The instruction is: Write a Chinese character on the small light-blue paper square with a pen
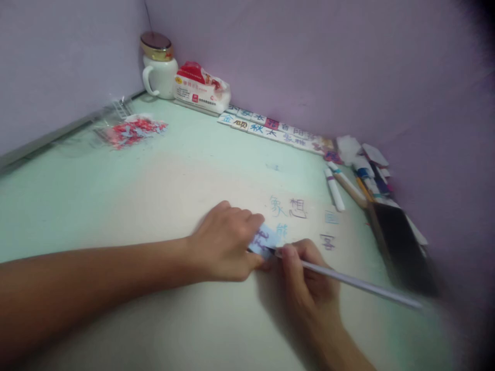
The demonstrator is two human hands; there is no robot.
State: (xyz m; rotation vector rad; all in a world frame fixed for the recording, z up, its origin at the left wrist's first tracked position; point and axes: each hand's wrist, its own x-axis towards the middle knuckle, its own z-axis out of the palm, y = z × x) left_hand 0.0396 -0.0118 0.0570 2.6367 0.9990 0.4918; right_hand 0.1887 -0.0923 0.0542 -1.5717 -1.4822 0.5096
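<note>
My left hand (228, 242) grips the left end of a small light-blue card (266, 240) that bears dark purple brush marks, its thumb at the lower edge. My right hand (309, 275) is closed around a long thin pale-handled pen or brush (359, 281). The dark tip meets or hovers just over the card's lower right part; contact cannot be made out. Beyond the card, blue and purple characters (297, 207) are written on the pale tabletop (174, 206).
Red and white scraps (137, 131) lie at the back left. A white mug (161, 77), a tissue pack (201, 90) and rows of character cards (263, 129) line the wall. Markers (334, 190) and a dark flat object (402, 247) are at the right.
</note>
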